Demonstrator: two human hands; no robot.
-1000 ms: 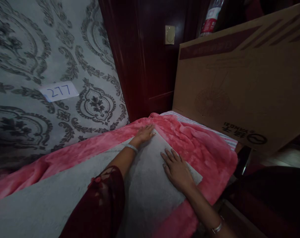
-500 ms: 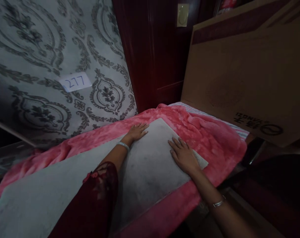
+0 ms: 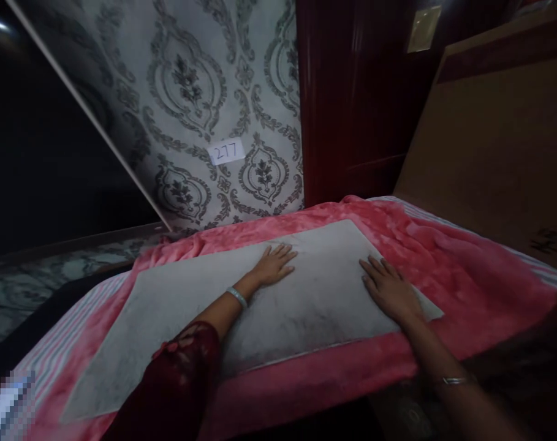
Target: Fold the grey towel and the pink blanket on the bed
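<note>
A large pale grey sheet (image 3: 306,306) lies flat on a pink plush blanket (image 3: 448,263); I cannot tell what it is made of. My left hand (image 3: 272,266) rests on it near the middle with fingers spread, palm down. Toward the sheet's right end, my right hand (image 3: 392,289) lies flat, fingers outstretched, close to the slanted right edge. Neither hand grasps anything. Part of the sheet's near left side is hidden by my left forearm and its dark red sleeve (image 3: 181,373).
A striped cloth (image 3: 71,331) shows under the blanket. Behind stand a patterned wall (image 3: 186,79) with a paper marked 277 (image 3: 227,151) and a dark red panel (image 3: 347,110). A cardboard box (image 3: 499,147) is at right, a dark screen-like panel (image 3: 53,135) at left.
The view has turned left, bringing the sheet's left end and the dark panel into sight. My left hand sits slightly farther from the sheet's far edge; my right hand stays near the right edge.
</note>
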